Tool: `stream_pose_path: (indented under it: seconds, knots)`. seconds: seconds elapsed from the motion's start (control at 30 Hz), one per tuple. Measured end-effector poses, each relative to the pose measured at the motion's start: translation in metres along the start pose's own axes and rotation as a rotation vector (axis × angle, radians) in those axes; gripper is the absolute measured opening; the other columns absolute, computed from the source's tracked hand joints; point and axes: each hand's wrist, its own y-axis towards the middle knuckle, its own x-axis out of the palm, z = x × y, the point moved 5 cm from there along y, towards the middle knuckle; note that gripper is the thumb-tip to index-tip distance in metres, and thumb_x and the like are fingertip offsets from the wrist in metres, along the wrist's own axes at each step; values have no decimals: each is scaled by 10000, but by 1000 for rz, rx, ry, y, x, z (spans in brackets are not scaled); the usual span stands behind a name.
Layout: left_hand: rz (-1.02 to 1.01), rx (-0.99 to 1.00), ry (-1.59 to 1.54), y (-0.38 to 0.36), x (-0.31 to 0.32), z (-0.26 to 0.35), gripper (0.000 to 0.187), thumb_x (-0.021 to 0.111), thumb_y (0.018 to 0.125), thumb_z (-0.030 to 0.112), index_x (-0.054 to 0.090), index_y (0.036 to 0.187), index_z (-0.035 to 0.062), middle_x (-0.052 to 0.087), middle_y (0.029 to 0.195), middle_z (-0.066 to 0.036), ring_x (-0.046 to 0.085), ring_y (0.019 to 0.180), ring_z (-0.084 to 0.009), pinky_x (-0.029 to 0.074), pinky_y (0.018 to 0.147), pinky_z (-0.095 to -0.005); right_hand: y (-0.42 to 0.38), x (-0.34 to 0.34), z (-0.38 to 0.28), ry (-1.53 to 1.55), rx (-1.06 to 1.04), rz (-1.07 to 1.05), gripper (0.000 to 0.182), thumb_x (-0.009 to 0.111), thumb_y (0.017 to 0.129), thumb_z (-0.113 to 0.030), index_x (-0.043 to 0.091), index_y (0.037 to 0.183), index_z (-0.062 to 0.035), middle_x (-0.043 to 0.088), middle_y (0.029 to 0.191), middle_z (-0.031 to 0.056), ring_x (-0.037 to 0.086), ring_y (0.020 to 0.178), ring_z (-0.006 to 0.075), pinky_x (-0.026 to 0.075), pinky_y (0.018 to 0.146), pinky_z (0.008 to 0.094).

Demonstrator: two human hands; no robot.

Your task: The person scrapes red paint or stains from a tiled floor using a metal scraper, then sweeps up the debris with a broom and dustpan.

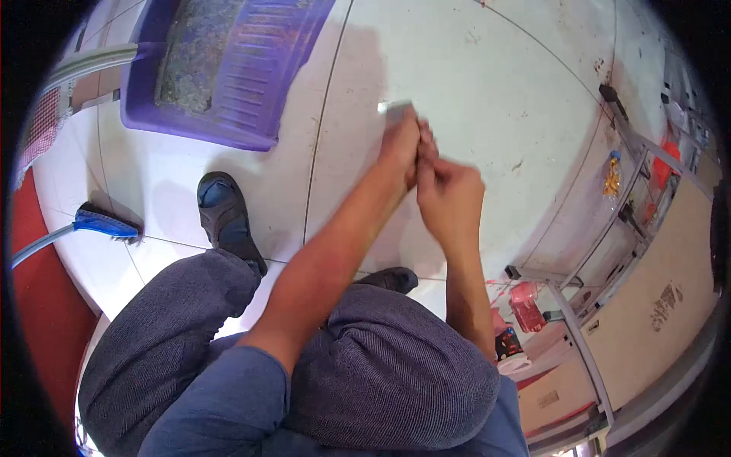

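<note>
Out in front of me, above the tiled floor, my two hands meet. My left hand is closed, and a small flat grey thing sticks out past its fingers, blurred, with a bright glint beside it. Its kind does not show. Just to the right, my right hand is also closed, its fingers bent and pressed against the left hand's fingers. Whatever the right fingers pinch is hidden.
A dirty purple litter tray lies on the tiles at upper left. Near it is a blue brush head. A metal rack stands at right, with a small bottle and a pink container by it.
</note>
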Motion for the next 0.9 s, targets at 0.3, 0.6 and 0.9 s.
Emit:
stream_pose_path:
  seconds: [0.3,0.6,0.9]
  knots:
    - [66,57,-93,5,-9,25,331,375,947,314,419,698,101,409,548,-7,378,461,-121,333,401,-264,11,14,-16,50,-172,46,250,527,814,-136,686,957,-6,556,603,238,592,530,355,457,510,388]
    - [-37,102,-47,-4,-15,34,369,346,978,355,420,708,116,362,521,2,328,410,-118,294,373,-265,5,23,-22,61,-180,19,239,528,811,-125,681,949,-4,573,643,246,603,583,383,478,542,384]
    - [100,14,-109,-36,-70,2,388,373,968,436,428,727,137,357,519,16,329,419,-104,317,400,-244,-37,47,-12,-21,-175,-169,204,537,862,-134,670,964,-19,548,619,236,577,483,252,428,486,334]
